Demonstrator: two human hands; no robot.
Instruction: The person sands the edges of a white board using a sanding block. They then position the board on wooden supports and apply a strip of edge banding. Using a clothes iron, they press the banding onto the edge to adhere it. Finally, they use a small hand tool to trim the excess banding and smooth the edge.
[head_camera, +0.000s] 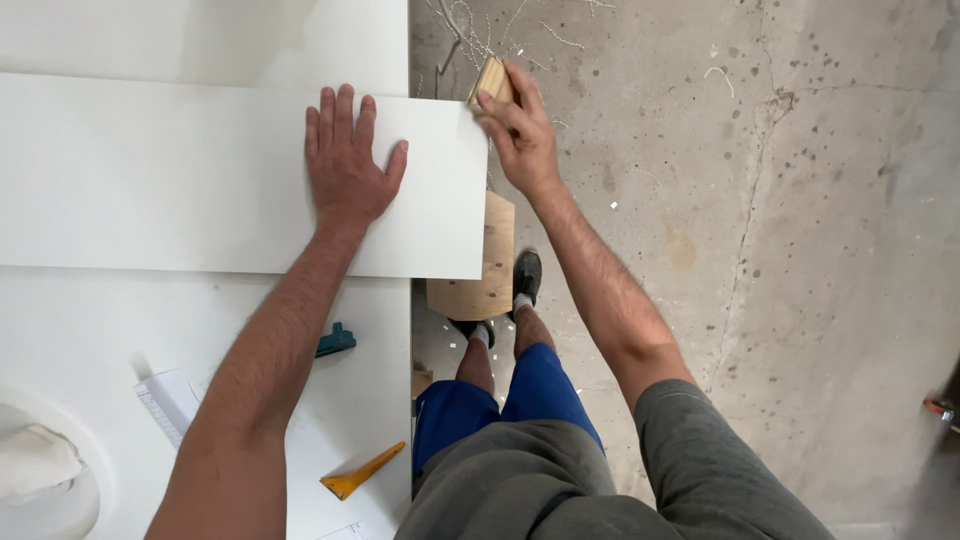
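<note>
My left hand lies flat, fingers spread, on a long white panel that rests across a white worktable. My right hand grips a small wooden block and holds it against the panel's far right corner, at its end edge. The panel's right end overhangs the table slightly.
A yellow scraper, a teal tool and a white ruler-like sheet lie on the table near me. A plywood piece stands under the panel end by my feet. Shavings litter the concrete floor.
</note>
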